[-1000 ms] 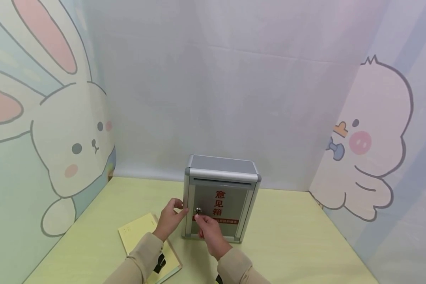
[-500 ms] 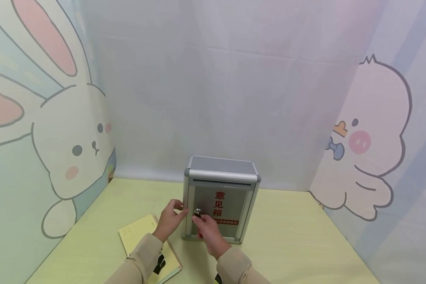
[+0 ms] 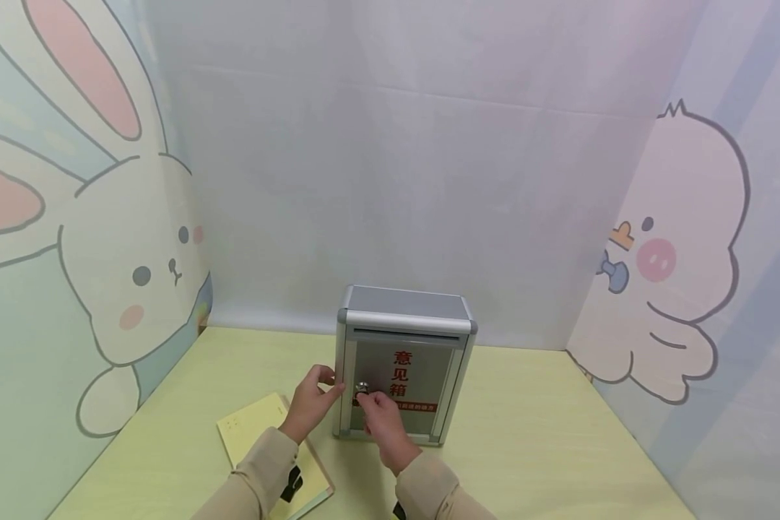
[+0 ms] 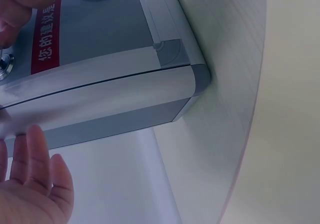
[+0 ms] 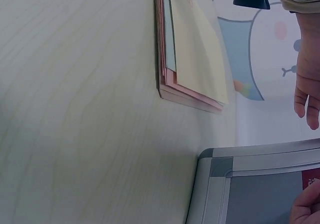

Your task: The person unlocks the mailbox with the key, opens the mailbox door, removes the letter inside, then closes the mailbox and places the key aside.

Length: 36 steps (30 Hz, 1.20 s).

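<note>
A grey suggestion box (image 3: 408,302) with silver edges and red lettering stands upright on the table, a slot across its upper front. A round metal lock (image 3: 362,386) sits at the left of its front panel. My right hand (image 3: 386,425) pinches a small key at this lock, thumb and finger covering most of it. My left hand (image 3: 308,406) rests at the box's left side, thumb near the front edge. In the left wrist view the straight fingers of the left hand (image 4: 35,184) reach up to the box's side wall.
A stack of paper (image 3: 253,425), yellow on top with pink and pale blue sheets beneath, lies on the table (image 3: 526,448) left of the box, partly under the left forearm. Fabric walls (image 3: 390,180) with cartoon animals enclose the back and sides.
My right fingers shift slightly left and then back right at the lock, the dark key head turning a little. The left hand and the box stay in place.
</note>
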Motion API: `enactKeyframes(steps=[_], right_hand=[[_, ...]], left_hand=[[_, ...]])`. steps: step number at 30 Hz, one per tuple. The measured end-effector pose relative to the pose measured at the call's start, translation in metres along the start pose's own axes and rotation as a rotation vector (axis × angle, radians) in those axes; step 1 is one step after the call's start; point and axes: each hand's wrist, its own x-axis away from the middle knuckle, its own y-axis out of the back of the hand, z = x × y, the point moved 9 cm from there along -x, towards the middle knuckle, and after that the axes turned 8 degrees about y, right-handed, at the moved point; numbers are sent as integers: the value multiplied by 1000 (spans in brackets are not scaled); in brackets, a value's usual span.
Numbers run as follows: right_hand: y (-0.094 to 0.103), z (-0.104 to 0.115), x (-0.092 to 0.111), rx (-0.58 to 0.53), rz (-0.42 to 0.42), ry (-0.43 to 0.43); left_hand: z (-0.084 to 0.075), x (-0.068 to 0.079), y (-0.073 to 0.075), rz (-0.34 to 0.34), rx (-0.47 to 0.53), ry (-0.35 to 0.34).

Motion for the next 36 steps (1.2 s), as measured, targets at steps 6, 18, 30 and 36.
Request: enactKeyframes(steps=[6,18,30,36], right_hand=[[1,-1,1,13,-8,-5],[2,1,6,30,-39,-23],[1,6,9,55,-64,-5],[0,7,10,86,-67,3]], left_hand=[[-1,0,0,-1,-4,-6],[-2,2,1,1,0,-22],[-3,1,1,-9,-6,-34],[-3,1,0,-8,-15,-28]])
